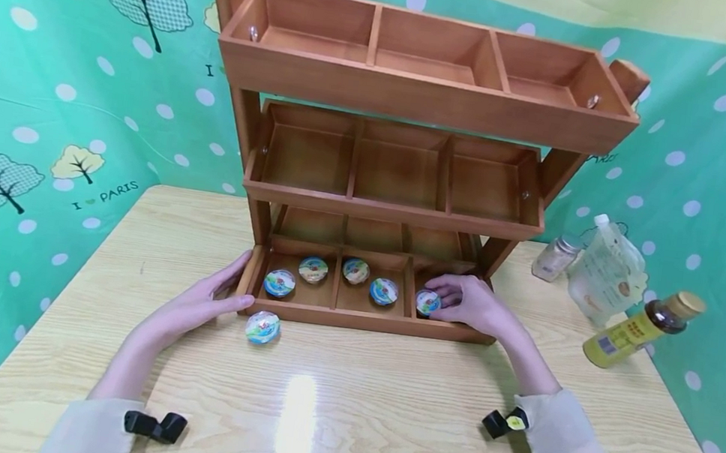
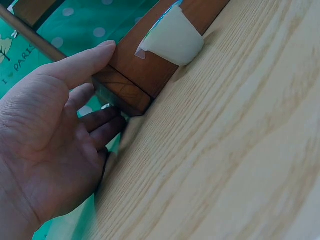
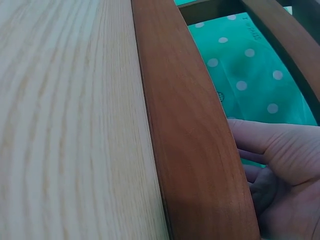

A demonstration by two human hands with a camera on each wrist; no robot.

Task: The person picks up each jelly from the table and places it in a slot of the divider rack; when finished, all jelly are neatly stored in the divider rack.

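A three-tier wooden rack (image 1: 365, 322) stands on the table. At the left end of its bottom tier my left hand (image 1: 207, 300) grips the corner, thumb over the front and fingers along the outer side. My right hand (image 1: 472, 304) reaches into the bottom right compartment, thumb and fingers round a blue-lidded jelly cup (image 1: 428, 302). That cup is hidden behind the front board in the right wrist view. Two jelly cups (image 1: 280, 283) sit in the bottom left compartment and two more jelly cups (image 1: 384, 292) in the middle one. Another jelly cup (image 2: 175, 37) leans against the rack's front.
The upper tiers (image 1: 398, 163) have three compartments each. At the right of the table stand a glass shaker jar (image 1: 556, 258), a clear spouted pouch (image 1: 607, 275) and a yellow-labelled bottle (image 1: 635, 335). A green dotted cloth (image 1: 32, 95) hangs behind and around the table.
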